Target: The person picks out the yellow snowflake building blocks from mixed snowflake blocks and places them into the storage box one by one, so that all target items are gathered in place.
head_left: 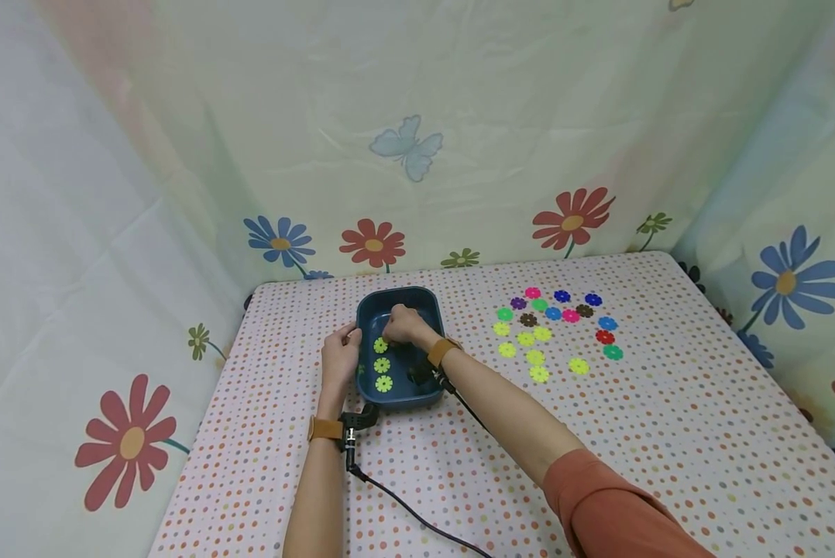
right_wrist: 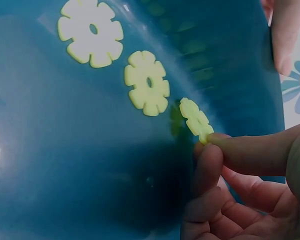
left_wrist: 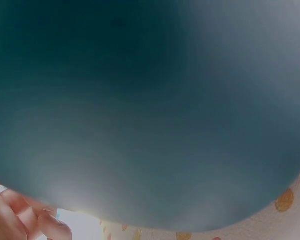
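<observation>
A dark blue rectangular tray stands on the dotted tablecloth. My right hand reaches into it and pinches a yellow-green flower-shaped plastic disc between thumb and forefinger, tilted on its edge close to the tray floor. Two more yellow-green discs lie flat in a row along the tray's left side. Outside the left wall, my left hand rests against the tray with loosely bent fingers. In the left wrist view the blurred tray wall covers most of the picture, with some left fingers at the lower left corner.
To the right of the tray lie several loose yellow-green discs. Behind them are discs in other colours, among them a red disc and a purple disc. A black cable runs from the left wrist across the tablecloth. Flowered curtains surround the table.
</observation>
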`<action>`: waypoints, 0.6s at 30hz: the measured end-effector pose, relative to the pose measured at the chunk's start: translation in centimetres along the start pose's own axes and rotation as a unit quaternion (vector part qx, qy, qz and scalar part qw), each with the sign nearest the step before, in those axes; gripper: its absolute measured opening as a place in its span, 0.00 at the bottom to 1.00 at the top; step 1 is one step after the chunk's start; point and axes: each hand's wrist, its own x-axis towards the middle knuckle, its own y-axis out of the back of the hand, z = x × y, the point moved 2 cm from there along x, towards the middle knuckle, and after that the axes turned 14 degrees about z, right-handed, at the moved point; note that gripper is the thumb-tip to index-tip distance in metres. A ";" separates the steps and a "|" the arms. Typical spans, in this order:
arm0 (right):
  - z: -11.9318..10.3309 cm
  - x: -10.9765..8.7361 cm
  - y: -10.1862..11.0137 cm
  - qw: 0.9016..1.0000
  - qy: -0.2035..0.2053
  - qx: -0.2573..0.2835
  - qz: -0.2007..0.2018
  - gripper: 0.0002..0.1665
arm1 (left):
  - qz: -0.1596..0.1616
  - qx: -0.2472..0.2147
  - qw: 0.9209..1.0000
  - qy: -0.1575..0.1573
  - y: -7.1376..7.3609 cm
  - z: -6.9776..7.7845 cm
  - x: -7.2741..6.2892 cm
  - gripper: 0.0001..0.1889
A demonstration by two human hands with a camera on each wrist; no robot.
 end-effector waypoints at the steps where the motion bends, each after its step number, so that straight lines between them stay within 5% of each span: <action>1: 0.0 0.1 -0.1 1.000 0.000 -0.004 -0.001 0.23 | 0.001 0.002 1.000 0.000 0.0 0.0 0.0 0.22; 18: 0.0 -0.5 -0.7 0.998 0.018 -0.047 0.022 0.21 | -0.001 -0.002 1.000 0.015 0.1 0.2 0.1 0.21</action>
